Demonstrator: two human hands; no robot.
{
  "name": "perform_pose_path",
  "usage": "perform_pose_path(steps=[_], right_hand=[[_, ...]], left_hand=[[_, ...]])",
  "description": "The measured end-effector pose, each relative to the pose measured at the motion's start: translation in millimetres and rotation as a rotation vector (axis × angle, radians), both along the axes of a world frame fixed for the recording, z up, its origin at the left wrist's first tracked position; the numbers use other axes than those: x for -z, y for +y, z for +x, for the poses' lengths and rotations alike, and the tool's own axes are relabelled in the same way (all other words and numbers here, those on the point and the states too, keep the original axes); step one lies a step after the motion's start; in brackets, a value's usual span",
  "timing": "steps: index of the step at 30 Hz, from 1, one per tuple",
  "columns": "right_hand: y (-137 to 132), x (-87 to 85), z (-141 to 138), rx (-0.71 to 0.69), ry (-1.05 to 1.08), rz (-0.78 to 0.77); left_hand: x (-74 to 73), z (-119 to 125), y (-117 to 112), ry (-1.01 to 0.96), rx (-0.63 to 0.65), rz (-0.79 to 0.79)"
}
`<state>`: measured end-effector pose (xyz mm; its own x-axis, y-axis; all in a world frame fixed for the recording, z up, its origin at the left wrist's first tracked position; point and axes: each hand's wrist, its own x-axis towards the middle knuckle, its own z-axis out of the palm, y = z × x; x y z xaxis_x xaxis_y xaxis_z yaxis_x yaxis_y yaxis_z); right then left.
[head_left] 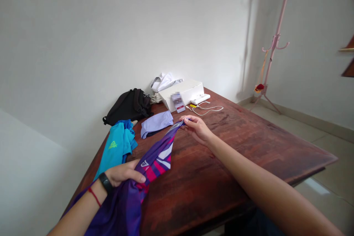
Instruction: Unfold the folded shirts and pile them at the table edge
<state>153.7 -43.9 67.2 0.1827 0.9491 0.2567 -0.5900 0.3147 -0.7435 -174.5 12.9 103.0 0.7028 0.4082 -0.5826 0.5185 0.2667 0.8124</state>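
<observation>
A purple sports shirt [121, 206] with pink and white stripes is stretched between my two hands. My left hand [125, 173], with a black band and a red string at the wrist, is closed around its bunched middle. My right hand [197, 129] pinches one end of the shirt between thumb and fingers, above the table. The rest of the cloth hangs in loose folds toward the lower left, partly behind my left forearm. Beyond my left hand lies a bright blue shirt [114, 151] with a green logo. A folded lavender cloth [156, 123] rests further back.
The dark wooden table [221, 177] reaches to the wall. At its far end are a black bag [125, 107], a white box [181, 90], white fabric [164, 81], a badge card [180, 108] and a white cable [210, 110]. A pink coat stand [279, 25] stands on the floor at right.
</observation>
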Motion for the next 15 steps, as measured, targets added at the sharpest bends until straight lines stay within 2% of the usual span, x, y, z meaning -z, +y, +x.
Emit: perform_pose_path(steps=[3, 7, 10, 14, 15], right_hand=[[2.9, 2.1, 0.5, 0.007, -0.016, -0.005], [6.8, 4.6, 0.6, 0.060, 0.012, -0.016], [10.0, 6.0, 1.1, 0.119, 0.029, -0.059], [12.7, 7.0, 2.4, 0.200, 0.019, -0.102], [13.0, 6.9, 2.8, 0.211, 0.018, -0.106]], left_hand=[[-0.5, -9.0, -15.4, -0.088, 0.125, -0.094], [-1.6, -8.6, -37.2, -0.066, 0.301, -0.223], [1.8, -5.4, -50.2, -0.030, 0.341, -0.302], [17.1, -2.4, -65.6, -0.017, 0.368, -0.454], [21.2, -2.9, -69.8, -0.026, 0.390, -0.450]])
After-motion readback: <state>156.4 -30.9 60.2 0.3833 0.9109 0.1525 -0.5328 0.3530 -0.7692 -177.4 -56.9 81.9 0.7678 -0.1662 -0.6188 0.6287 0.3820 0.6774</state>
